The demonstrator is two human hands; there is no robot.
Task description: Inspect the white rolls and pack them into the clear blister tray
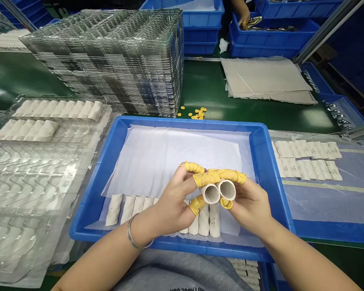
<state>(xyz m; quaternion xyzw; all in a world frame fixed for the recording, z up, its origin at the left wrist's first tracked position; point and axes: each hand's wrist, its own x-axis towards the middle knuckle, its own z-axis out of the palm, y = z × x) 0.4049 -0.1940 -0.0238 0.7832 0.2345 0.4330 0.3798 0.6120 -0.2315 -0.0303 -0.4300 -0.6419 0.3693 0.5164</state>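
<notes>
Got the left hand [172, 206] clamped on one white tube [210, 193] and the right hand [250, 208] on a second tube [226, 190], ends touching, yellow finger cots [202, 179] on the fingers. Just below, more tubes [212, 220] sit in a row on a white sheet [170, 155] in a blue tray [170, 121]. Clear plastic trays [33, 182] sit to the left, with a tall stack [109, 60] behind. Yellow discs [198, 113] lie on the green worktop [206, 83], and a co-worker's hand [244, 17] reaches into a blue bin [276, 34] upper right.

Trays [103, 60] are glossy clear plastic, the crate [185, 121] smooth blue plastic, the tubes [113, 210] matt white, the finger cots [198, 167] yellow rubber.
</notes>
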